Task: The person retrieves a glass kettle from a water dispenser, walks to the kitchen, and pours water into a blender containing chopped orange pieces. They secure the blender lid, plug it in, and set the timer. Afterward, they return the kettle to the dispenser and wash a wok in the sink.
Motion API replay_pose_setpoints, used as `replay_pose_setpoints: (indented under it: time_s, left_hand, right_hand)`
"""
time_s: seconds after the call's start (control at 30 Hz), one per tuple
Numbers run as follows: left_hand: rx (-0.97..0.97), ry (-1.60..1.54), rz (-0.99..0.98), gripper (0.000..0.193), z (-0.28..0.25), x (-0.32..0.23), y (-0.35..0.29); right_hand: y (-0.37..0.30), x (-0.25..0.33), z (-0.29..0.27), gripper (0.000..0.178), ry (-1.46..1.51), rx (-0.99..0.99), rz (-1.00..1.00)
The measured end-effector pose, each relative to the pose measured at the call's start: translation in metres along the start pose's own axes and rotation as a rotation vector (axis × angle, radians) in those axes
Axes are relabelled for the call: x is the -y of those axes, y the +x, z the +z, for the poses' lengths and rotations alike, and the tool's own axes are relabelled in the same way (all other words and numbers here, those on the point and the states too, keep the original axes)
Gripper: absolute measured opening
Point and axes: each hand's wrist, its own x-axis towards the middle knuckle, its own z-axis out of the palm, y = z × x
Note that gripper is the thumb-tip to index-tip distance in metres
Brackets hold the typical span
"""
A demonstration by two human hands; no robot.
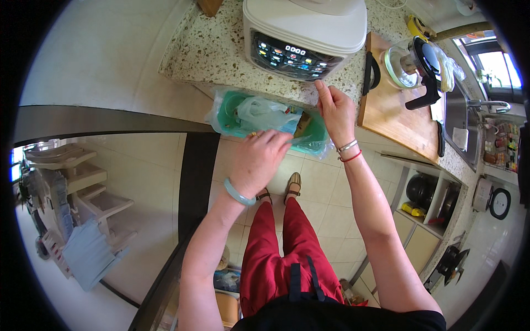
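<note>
A green bin lined with clear plastic hangs below the counter edge, with a crumpled clear bag and other scraps inside. Over its near rim is my left hand, wearing a pale green bangle. Its fingers are drawn together, and a thin strip of clear plastic shows at the fingertips. At the counter edge, right of the bin, my right hand has its thumb raised and its other fingers curled under; anything in them is hidden. Just beyond stands a white countertop cooker with a lit black panel.
A wooden cutting board on the right carries a glass jug with black handle. Farther right are a steel sink and a tap. An open cabinet holds dark pans. A dark door frame stands left of my legs.
</note>
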Motion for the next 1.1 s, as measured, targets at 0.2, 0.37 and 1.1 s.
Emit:
replay_pose_setpoints:
  time_s: [0.2, 0.37, 1.1]
  left_hand:
    - [0.011, -0.115, -0.056, 0.015, 0.021, -0.015, -0.028]
    - [0.022, -0.2, -0.118, 0.013, 0.027, -0.02, -0.042]
    - [0.007, -0.287, -0.162, 0.013, 0.031, -0.024, -0.053]
  right_hand:
    - [0.006, 0.006, 0.0, 0.053, -0.05, 0.023, 0.063]
    - [0.008, 0.003, 0.001, 0.054, -0.042, 0.018, 0.041]
    - [-0.011, 0.009, 0.006, 0.053, 0.011, 0.078, 0.074]
